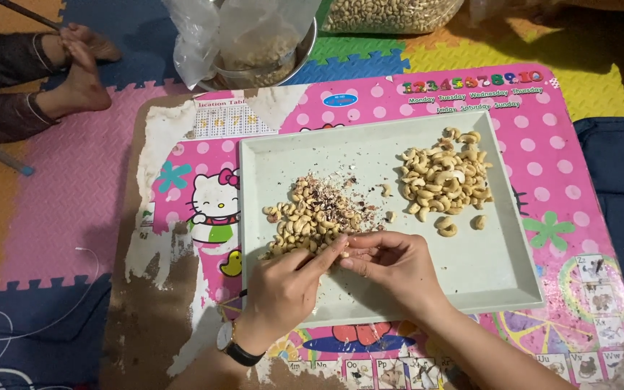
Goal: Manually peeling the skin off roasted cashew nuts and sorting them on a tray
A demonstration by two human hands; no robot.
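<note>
Single head view, looking steeply down, close over tray (269,155)

Tray (500,282) at frame centre on the bench (167,318), unpeeled cashew heap (310,217) in its left half, peeled cashew pile (443,180) upper right, both hands meeting at the tray's lower middle, bowl with bag (258,43) above the bench, another person's feet (81,65) upper left on the floor mat.

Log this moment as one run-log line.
left hand: pinching cashew | right hand: pinching same cashew | unpeeled pile: left | peeled pile: right | tray
</note>
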